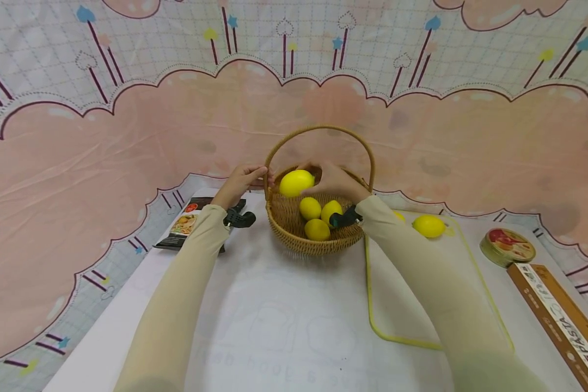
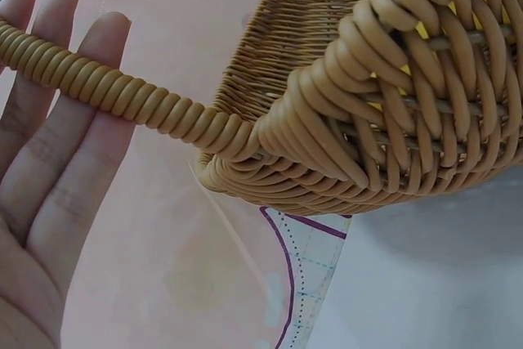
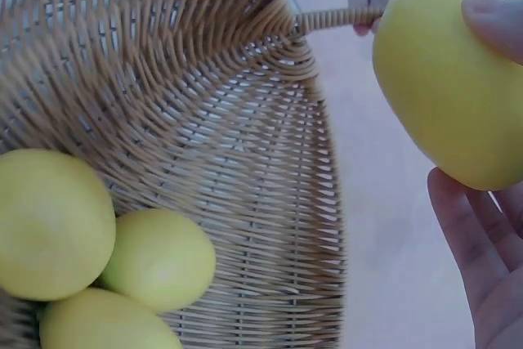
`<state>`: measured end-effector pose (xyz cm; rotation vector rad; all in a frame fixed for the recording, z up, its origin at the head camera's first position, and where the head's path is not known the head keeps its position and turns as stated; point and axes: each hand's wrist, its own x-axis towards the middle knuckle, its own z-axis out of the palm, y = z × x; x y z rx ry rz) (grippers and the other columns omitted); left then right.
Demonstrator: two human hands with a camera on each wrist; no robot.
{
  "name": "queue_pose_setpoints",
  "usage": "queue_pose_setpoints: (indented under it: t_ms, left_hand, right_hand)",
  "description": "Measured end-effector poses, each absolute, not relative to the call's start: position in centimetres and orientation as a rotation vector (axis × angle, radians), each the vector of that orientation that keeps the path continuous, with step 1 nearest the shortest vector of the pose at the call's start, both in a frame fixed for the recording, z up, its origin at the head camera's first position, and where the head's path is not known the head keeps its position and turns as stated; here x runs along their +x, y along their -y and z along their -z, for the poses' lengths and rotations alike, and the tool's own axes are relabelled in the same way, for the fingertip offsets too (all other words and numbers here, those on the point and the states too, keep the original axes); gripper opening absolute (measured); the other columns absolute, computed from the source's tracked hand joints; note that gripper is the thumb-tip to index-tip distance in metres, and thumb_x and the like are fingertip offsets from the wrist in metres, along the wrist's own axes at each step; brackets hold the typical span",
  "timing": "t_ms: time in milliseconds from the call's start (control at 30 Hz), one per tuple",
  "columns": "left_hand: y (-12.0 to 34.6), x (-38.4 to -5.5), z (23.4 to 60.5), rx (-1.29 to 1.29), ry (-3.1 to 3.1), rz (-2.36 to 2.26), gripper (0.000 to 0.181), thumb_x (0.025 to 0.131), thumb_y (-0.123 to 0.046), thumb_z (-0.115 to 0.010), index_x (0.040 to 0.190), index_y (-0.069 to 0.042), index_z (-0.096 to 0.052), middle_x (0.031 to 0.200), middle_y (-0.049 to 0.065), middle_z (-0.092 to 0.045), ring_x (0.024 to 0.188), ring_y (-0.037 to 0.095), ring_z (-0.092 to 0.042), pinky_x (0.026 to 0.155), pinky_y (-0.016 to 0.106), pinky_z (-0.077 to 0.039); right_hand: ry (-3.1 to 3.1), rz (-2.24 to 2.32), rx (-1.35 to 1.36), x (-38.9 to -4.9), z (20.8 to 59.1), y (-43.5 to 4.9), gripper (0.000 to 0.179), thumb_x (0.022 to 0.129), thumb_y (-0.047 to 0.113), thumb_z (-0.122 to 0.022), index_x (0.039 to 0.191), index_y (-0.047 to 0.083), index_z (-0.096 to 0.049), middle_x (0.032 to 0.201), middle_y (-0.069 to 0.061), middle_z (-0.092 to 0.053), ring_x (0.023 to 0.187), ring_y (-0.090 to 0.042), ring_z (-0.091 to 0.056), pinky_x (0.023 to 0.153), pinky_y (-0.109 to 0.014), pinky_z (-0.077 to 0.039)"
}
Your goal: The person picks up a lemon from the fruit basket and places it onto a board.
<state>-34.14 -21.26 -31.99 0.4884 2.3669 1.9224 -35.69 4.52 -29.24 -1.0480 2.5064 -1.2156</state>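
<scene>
A wicker basket (image 1: 299,242) with a tall arched handle stands on the table, several yellow lemons (image 1: 317,230) lying in it. My left hand (image 1: 240,184) holds the left side of the handle (image 2: 122,94) near its base; in the left wrist view the fingers pass behind it, and the thumb is outside that view. Over the basket, toward its back left, my right hand (image 1: 335,182) grips a large lemon (image 3: 449,79) between thumb and fingers. In the right wrist view this lemon is beyond the rim, above the smaller lemons (image 3: 159,259).
On the right lies a white board (image 1: 411,305) with a yellow-green edge, bearing another lemon (image 1: 428,226). Beyond it are a round tin (image 1: 507,246) and a long pasta box (image 1: 558,321). A black food packet (image 1: 181,226) lies left of the basket. Patterned cloth (image 1: 176,130) hangs behind.
</scene>
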Motion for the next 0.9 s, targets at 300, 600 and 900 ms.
queue_pose_setpoints:
  t_ms: [300,600,900]
  left_hand:
    - [21.1,-34.5,32.1,0.490,-2.363,-1.914,0.045,0.100,-0.025,-0.044,0.119,0.015,-0.050,0.087,-0.007,-0.065,0.082,0.006,-0.066,0.087,0.029,-0.055]
    - [21.2,-34.4,32.2,0.485,-2.351,-1.941,0.043,0.098,-0.024,-0.049,0.121,0.012,-0.053,0.091,0.001,-0.069,0.083,0.006,-0.066,0.086,0.030,-0.056]
    - [21.0,-34.1,32.1,0.431,-2.414,-1.933,0.031,0.095,-0.014,-0.055,0.117,0.007,-0.058,0.100,0.013,-0.070,0.083,0.007,-0.067,0.090,0.037,-0.054]
  right_hand:
    - [-2.572,1.163,-1.090,-34.1,29.1,-7.0,0.055,0.075,0.017,-0.079,0.124,0.007,-0.055,0.122,-0.010,-0.055,0.110,-0.024,-0.054,0.094,-0.038,-0.049]
    - [-2.510,1.266,-1.055,-31.7,29.7,-10.2,0.056,0.075,0.007,-0.078,0.125,0.001,-0.053,0.126,-0.016,-0.054,0.110,-0.031,-0.058,0.092,-0.042,-0.052]
    - [-2.546,1.264,-0.997,-29.4,30.2,-13.7,0.058,0.074,0.008,-0.079,0.125,0.003,-0.053,0.126,-0.015,-0.055,0.112,-0.028,-0.057,0.093,-0.032,-0.052]
